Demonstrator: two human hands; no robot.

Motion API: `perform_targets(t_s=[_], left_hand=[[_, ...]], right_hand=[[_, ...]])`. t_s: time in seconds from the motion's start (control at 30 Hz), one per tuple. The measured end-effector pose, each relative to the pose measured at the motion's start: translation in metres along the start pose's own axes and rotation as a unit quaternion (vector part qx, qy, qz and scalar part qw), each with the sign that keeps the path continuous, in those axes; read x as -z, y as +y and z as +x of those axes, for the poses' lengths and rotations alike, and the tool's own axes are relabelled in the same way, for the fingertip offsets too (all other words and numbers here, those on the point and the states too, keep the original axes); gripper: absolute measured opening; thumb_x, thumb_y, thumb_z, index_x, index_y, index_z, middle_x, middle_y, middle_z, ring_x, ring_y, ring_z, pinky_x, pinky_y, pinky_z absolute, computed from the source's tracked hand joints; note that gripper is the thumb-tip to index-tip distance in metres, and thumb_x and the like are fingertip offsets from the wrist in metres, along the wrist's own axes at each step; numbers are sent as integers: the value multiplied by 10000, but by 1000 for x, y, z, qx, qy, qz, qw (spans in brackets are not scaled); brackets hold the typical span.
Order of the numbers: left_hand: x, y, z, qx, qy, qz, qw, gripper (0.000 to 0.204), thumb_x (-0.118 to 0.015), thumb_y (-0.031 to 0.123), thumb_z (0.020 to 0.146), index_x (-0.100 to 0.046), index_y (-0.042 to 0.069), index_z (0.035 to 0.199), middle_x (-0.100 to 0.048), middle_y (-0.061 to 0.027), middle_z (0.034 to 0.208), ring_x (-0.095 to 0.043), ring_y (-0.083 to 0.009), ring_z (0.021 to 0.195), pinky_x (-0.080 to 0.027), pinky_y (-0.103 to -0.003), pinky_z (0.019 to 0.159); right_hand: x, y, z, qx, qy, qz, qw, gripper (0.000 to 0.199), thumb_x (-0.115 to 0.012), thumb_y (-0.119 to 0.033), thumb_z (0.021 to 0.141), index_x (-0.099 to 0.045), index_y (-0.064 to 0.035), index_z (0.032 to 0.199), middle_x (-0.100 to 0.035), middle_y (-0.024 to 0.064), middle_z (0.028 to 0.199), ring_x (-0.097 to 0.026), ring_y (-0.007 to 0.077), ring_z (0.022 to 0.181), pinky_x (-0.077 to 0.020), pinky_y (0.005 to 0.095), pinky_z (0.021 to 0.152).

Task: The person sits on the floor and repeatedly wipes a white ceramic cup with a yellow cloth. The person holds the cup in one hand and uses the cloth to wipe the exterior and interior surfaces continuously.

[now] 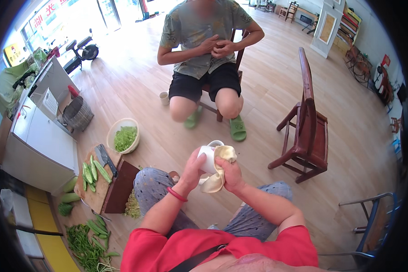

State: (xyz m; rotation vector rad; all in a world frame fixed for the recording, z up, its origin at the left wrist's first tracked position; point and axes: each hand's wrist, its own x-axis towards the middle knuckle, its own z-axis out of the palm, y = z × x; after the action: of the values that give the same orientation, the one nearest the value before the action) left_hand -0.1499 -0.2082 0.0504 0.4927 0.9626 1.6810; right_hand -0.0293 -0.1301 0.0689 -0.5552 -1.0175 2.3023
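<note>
My left hand [193,169] is closed round a white mug [207,159], held above my lap with its rim or handle showing at the far side. Pressed to the mug's right side is a cream-coloured cloth [213,183], gripped in my right hand [231,173]. One end of the cloth hangs below the mug, and another part bunches over its far right edge. The inside of the mug is mostly hidden. A red bangle circles my left wrist.
To my left, a cutting board [87,190] holds ridged green gourds [93,172] and a knife [105,158]. Beyond it stands a bowl [111,148] of cut greens. Green beans [84,242] lie on the floor. A person [204,50] sits opposite; a wooden chair [310,131] stands right.
</note>
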Motion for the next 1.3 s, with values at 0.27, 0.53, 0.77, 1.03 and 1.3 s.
perform_targets(t_s=[0.27,0.53,0.77,1.03,1.3], left_hand=[[-16,-6,2,72,71,-58,993,356,-496,295,890,-537,-3,1082,-607,-100,1015,-589,-206,926,-448,-331,861],[-13,-30,1,-80,55,152,984,525,-551,339,875,-427,21,1274,-545,-46,1091,-528,-136,954,-422,-268,824],[0,-35,12,6,66,61,996,331,-571,294,868,-569,15,1046,-598,-36,924,-561,-120,840,-459,-269,707],[-9,-27,6,66,78,66,993,372,-496,350,919,-552,27,1096,-598,-51,951,-577,-133,827,-464,-275,710],[0,-23,5,-14,165,97,981,380,-531,309,900,-533,22,1148,-592,-46,985,-555,-110,812,-452,-261,678]], right_hand=[[24,27,-11,344,-126,-565,740,198,-630,-211,788,-638,-113,960,-643,98,874,-623,234,864,-488,330,755],[29,1,-8,5,11,-90,996,347,-607,-150,800,-522,-19,1110,-583,35,1012,-570,140,913,-475,308,777],[23,20,-20,217,-81,-405,884,274,-623,-149,786,-571,-28,1027,-617,62,897,-601,174,831,-481,329,727],[29,13,-15,96,-52,-258,960,259,-619,-142,811,-568,-21,1034,-615,40,939,-592,142,850,-480,300,735],[29,-2,-3,-19,24,-75,997,290,-570,-67,818,-526,-24,1102,-594,55,983,-587,153,867,-491,288,765]])
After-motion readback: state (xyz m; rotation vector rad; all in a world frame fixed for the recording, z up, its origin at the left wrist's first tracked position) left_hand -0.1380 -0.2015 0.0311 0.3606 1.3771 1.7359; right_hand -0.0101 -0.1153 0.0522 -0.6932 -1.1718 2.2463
